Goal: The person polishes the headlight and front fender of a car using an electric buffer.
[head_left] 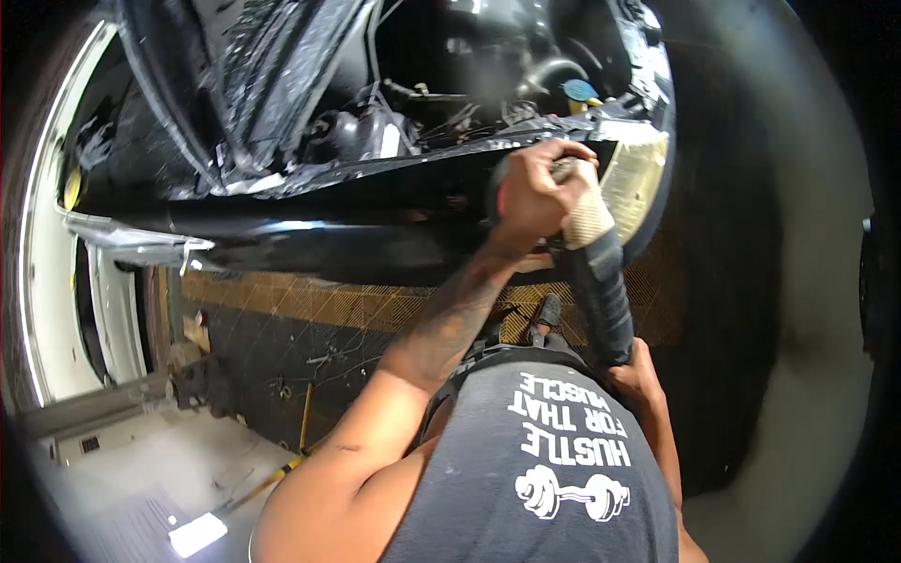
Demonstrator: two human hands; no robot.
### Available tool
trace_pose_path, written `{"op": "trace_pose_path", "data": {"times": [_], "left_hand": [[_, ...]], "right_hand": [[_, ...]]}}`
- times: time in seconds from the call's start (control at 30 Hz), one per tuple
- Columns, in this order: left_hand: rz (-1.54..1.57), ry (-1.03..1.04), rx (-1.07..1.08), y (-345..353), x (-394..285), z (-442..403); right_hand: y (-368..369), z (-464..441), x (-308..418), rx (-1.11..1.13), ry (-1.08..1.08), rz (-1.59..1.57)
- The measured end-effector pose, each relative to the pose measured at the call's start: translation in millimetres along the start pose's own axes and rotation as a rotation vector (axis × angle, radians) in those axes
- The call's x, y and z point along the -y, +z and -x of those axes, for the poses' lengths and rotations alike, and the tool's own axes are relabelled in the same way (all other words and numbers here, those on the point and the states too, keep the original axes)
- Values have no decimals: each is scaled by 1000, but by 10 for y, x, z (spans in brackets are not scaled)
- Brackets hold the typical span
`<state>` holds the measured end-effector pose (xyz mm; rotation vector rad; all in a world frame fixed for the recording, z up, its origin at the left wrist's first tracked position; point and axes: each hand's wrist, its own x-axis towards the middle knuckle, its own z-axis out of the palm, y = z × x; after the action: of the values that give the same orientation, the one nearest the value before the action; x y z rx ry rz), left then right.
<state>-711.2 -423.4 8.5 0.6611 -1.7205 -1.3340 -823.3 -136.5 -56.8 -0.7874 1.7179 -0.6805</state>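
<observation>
A power polisher with a dark, ribbed-looking body and a tan section near its head is held against the side of a glossy black car fender. My left hand is closed over the polisher's head, close to the fender's upper edge. At the rear end of the dark body, my right hand is wrapped round it, its fingers partly hidden. The pad is mostly behind my left hand, with a bit of red showing. Beside the head is a headlight with a yellowish covering.
Above the fender lies the open engine bay, with a blue cap and plastic sheeting. A bench with a bright light stands lower left, near a yellow pole. Dark and yellow floor tiles run below the car.
</observation>
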Motion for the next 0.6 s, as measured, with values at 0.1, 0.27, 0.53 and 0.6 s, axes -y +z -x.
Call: {"op": "trace_pose_path", "data": {"times": [0.1, 0.27, 0.53, 0.6], "left_hand": [[-21, -30, -22, -54, -81, 27], [-40, 116, -151, -777, -267, 315], [62, 287, -273, -2275, -514, 873], [131, 273, -310, -2581, -646, 1000]], "right_hand": [[-32, 12, 82, -28, -30, 10], [252, -75, 173, -9, -77, 56], [1224, -237, 1270, 79, -169, 369], [1494, -215, 1593, 94, -198, 349]]}}
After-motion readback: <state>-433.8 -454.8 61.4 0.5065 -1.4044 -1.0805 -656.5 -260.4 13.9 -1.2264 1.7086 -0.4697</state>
